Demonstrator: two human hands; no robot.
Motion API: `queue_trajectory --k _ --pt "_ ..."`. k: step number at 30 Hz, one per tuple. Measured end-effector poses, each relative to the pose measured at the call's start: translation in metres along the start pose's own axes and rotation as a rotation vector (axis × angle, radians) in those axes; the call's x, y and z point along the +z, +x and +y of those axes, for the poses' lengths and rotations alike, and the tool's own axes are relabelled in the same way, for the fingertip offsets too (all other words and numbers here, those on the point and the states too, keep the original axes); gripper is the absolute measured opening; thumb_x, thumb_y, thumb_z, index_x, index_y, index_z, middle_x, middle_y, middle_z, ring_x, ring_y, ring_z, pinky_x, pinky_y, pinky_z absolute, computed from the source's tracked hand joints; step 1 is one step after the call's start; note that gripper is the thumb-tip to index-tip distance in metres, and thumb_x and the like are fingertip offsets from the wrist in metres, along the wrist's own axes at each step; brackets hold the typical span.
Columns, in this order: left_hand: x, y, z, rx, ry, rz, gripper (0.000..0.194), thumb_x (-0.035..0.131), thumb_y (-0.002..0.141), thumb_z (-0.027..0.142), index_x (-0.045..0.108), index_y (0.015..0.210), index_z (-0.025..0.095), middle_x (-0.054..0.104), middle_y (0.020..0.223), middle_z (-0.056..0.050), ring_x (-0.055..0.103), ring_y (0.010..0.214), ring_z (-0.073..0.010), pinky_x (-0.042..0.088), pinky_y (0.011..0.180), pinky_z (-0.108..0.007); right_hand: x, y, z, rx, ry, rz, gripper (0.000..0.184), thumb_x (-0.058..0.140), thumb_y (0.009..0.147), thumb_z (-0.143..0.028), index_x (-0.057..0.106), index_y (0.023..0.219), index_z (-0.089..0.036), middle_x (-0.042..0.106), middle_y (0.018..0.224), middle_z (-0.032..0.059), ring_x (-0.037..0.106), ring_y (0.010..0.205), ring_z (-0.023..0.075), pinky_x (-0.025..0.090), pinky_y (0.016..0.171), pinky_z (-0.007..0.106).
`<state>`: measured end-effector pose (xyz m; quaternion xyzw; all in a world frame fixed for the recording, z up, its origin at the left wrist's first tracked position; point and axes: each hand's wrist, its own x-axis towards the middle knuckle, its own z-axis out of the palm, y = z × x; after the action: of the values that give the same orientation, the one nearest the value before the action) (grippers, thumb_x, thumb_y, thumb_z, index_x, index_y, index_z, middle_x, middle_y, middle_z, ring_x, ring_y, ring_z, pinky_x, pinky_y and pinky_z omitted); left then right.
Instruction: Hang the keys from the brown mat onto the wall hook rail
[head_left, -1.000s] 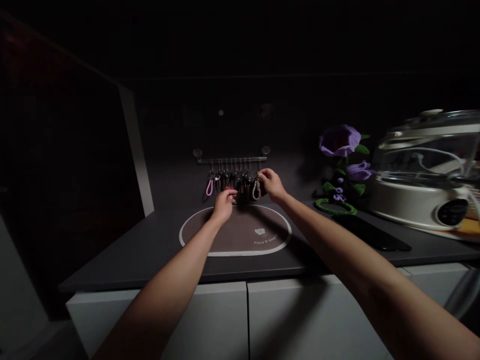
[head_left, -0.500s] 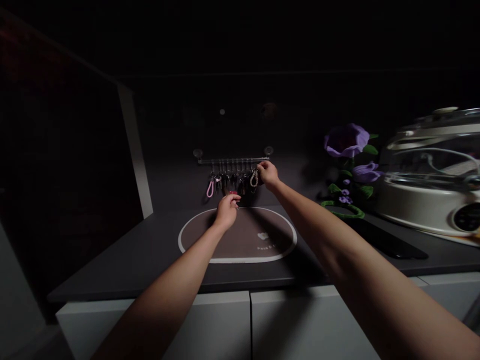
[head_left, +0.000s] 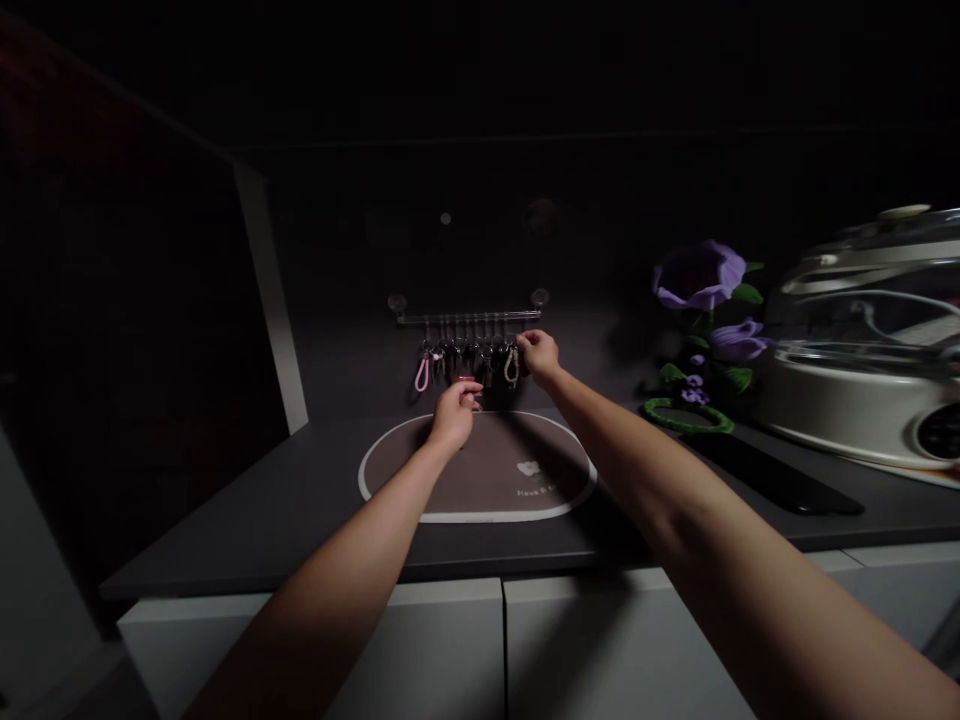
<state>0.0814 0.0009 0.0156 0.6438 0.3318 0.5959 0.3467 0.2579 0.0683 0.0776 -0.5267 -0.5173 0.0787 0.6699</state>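
A slim metal rail (head_left: 469, 319), held to the dark wall (head_left: 337, 250) by round suction cups (head_left: 397, 302), carries a row of small hooks (head_left: 469, 330) with a tight cluster of keys (head_left: 472, 362) hanging from them. The right hand (head_left: 538, 355) sits at the rail's right end, its fingertips (head_left: 522, 341) against the keys just beside a beige braided loop strap (head_left: 511, 367); the fingers and dim light hide whether it is grasping anything. The left hand (head_left: 454, 415) is lower, its curled fingers (head_left: 470, 393) just under the keys, near a small red piece (head_left: 467, 379) too small to make out; its grip is equally hard to tell. A pink cord loop (head_left: 421, 374) dangles at the left end. Below lies an oval brown mat (head_left: 487, 516) with a white border, on a matte charcoal countertop (head_left: 225, 530). Further right are purple fabric flowers (head_left: 697, 275), a green ring (head_left: 686, 416), a flat black slab (head_left: 772, 476) and a cream cooker with a glass lid (head_left: 862, 350), cut off by the frame.
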Motion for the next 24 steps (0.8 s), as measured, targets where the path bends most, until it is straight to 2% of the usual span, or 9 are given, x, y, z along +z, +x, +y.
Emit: queue_trajectory --k 3,7,14,17,19,24 --pt "0.001 0.002 0.002 -0.049 -0.143 0.007 0.019 0.045 0.076 0.008 0.059 0.087 0.013 0.060 0.084 -0.006 0.054 0.061 -0.0074 0.039 0.048 -0.016 0.002 -0.001 0.002 0.004 0.005 0.017 0.021 0.052 0.069 -0.033 0.061 0.078 -0.016 0.062 0.070 0.0031 0.056 0.061 0.0139 0.045 0.063 0.028" --pt "0.001 0.005 0.004 -0.134 -0.339 -0.008 0.018 0.047 0.073 0.005 0.058 0.085 0.012 0.059 0.083 -0.005 0.056 0.060 -0.0078 0.043 0.052 -0.020 0.002 -0.003 0.006 -0.009 0.008 0.018 0.019 0.054 0.069 -0.029 0.061 0.080 -0.016 0.064 0.078 0.0048 0.058 0.070 0.0150 0.046 0.070 0.029" --pt "-0.002 0.002 0.015 -0.242 -0.676 -0.075 0.013 0.047 0.078 0.015 0.058 0.086 0.013 0.060 0.084 -0.006 0.061 0.073 -0.0134 0.047 0.074 -0.031 -0.006 -0.019 0.008 -0.001 0.039 -0.020 0.026 0.056 0.069 -0.024 0.059 0.093 -0.014 0.064 0.093 0.0087 0.059 0.083 0.0175 0.045 0.080 0.034" --pt "-0.005 0.000 0.020 -0.298 -0.764 -0.098 0.025 0.044 0.083 0.032 0.059 0.087 0.013 0.061 0.088 -0.009 0.061 0.084 -0.0161 0.044 0.084 -0.034 -0.012 -0.036 0.006 -0.062 -0.039 -0.002 0.028 0.060 0.067 -0.025 0.059 0.092 -0.014 0.062 0.097 0.0100 0.056 0.090 0.0195 0.042 0.084 0.036" --pt "-0.006 -0.002 0.023 -0.319 -0.797 -0.116 0.037 0.041 0.083 0.044 0.060 0.088 0.012 0.060 0.094 -0.011 0.059 0.093 -0.0181 0.042 0.088 -0.035 -0.015 -0.051 0.002 -0.097 -0.033 -0.024 0.027 0.060 0.067 -0.026 0.059 0.091 -0.015 0.062 0.095 0.0094 0.056 0.087 0.0189 0.043 0.083 0.036" --pt "-0.006 -0.005 0.028 -0.336 -0.812 -0.155 0.057 0.034 0.080 0.059 0.059 0.096 0.011 0.055 0.110 -0.014 0.052 0.107 -0.0205 0.041 0.090 -0.033 -0.021 -0.097 -0.008 -0.157 0.126 -0.245 0.019 0.057 0.070 -0.031 0.060 0.081 -0.016 0.063 0.081 0.0049 0.056 0.074 0.0147 0.044 0.074 0.030"
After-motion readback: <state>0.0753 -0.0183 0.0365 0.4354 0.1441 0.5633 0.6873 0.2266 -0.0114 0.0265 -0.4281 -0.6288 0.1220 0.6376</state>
